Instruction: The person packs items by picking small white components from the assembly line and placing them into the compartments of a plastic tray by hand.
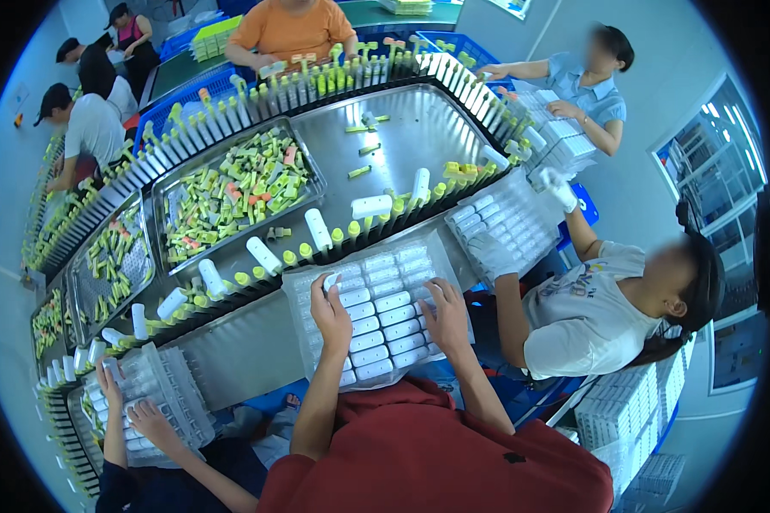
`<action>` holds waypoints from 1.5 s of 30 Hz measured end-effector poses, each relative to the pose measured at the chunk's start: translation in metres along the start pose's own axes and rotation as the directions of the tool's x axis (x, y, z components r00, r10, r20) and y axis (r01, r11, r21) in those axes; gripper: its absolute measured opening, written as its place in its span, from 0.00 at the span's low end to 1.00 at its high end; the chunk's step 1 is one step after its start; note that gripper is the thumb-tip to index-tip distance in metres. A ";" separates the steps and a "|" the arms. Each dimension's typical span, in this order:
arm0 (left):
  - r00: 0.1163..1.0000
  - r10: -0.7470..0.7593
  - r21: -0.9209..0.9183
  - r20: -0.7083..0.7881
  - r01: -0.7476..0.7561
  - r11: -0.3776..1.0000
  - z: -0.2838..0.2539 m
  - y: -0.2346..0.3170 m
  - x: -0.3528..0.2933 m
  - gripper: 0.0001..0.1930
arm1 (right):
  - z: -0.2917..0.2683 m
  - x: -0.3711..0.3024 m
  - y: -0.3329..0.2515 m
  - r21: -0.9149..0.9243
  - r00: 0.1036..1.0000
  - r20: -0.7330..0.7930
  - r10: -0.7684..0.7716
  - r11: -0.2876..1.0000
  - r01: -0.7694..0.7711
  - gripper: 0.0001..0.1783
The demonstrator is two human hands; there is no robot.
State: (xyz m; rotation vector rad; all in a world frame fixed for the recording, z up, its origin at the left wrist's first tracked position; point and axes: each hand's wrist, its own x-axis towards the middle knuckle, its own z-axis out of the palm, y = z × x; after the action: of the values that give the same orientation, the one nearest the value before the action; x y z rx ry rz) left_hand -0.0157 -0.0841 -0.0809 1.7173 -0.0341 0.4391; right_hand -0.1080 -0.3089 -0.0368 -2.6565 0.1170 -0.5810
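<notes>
Head view: left hand (331, 318) pinched white piece (332, 280); right hand (447, 318), loosely spread, touched clear tray (300, 295) below both, perhaps keeping it still.

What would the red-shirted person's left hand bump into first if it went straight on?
Probably the long, white, round-ended plastic piece just past the clear plastic tray beneath that left hand. Depth is unclear, so it might pass over.
</notes>
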 end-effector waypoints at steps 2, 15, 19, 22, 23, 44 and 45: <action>0.999 0.003 0.036 0.034 -0.004 0.999 0.000 0.001 0.002 0.13 | 0.006 -0.001 0.010 0.064 1.000 0.010 -0.005 0.998 0.004 0.21; 0.931 0.288 0.417 0.224 -0.359 0.835 0.006 0.039 -0.009 0.19 | 0.019 -0.002 0.020 0.319 0.996 0.038 -0.080 0.946 0.064 0.17; 0.933 0.227 0.310 0.280 -0.312 0.898 0.047 0.094 0.032 0.17 | 0.000 0.005 0.019 0.283 0.974 0.170 -0.147 0.954 0.094 0.14; 0.931 0.306 0.385 0.200 -0.362 0.849 0.070 0.124 0.097 0.17 | -0.004 0.006 0.016 0.263 0.966 0.186 -0.181 0.956 0.129 0.16; 0.942 0.264 0.442 0.207 -0.331 0.834 0.079 0.129 0.116 0.18 | -0.005 0.002 0.016 0.254 0.969 0.171 -0.178 0.958 0.131 0.17; 0.827 0.550 0.605 0.115 -0.498 0.622 0.017 0.025 0.130 0.13 | -0.008 0.007 0.019 0.273 0.954 0.197 -0.225 0.947 0.167 0.15; 0.845 0.523 0.630 0.112 -0.468 0.620 0.013 0.027 0.129 0.13 | -0.007 0.009 0.023 0.269 0.954 0.196 -0.227 0.948 0.171 0.14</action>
State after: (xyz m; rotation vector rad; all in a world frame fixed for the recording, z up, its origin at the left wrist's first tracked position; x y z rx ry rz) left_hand 0.1001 -0.0731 -0.0174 2.3700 -0.3504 1.0348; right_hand -0.1020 -0.3336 -0.0371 -2.4799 -0.2788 -0.3260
